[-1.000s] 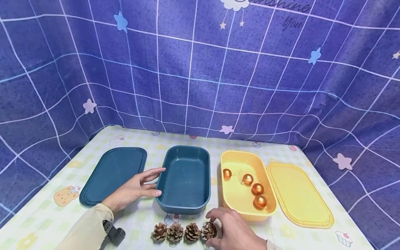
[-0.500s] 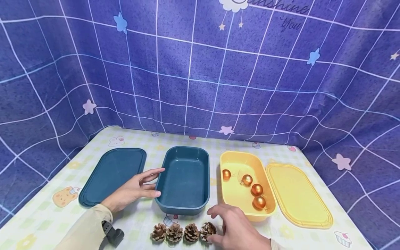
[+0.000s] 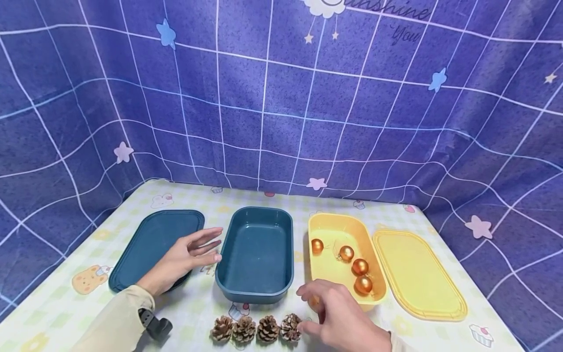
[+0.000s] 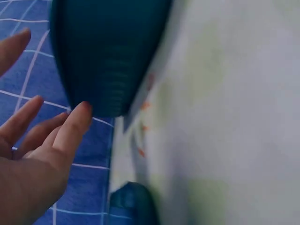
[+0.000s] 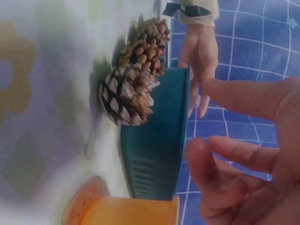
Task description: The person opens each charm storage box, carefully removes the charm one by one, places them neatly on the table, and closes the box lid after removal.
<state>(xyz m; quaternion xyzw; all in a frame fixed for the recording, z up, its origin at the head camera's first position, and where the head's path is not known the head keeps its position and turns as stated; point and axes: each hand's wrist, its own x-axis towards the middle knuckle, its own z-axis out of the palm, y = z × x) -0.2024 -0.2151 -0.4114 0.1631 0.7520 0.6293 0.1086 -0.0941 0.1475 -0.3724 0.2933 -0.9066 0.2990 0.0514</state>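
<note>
Rightmost pine cone [image 3: 291, 327]: on the tablecloth at the near edge of the scene, right end of a left-to-right row; roundish, no clear long axis. The cone lies just left of the right hand [image 3: 342, 315], much the nearer of the two. In the head view the thumb overlaps the cone's right edge; the right wrist view shows a gap, so apart. Right hand holds nothing, thumb and bent fingers well separated. Three other pine cones [image 3: 244, 330] continue the row leftward. Teal box [image 3: 257, 259] on the far side of the row, long axis near–far. Left hand [image 3: 182, 259] at its left wall, fingers spread, nothing held; thumb contact cannot be told. Yellow box [image 3: 327, 274], beyond the right hand, holds gold baubles [image 3: 360, 266]. Teal lid [image 3: 151, 247] far left, yellow lid [image 3: 420, 278] far right.
</note>
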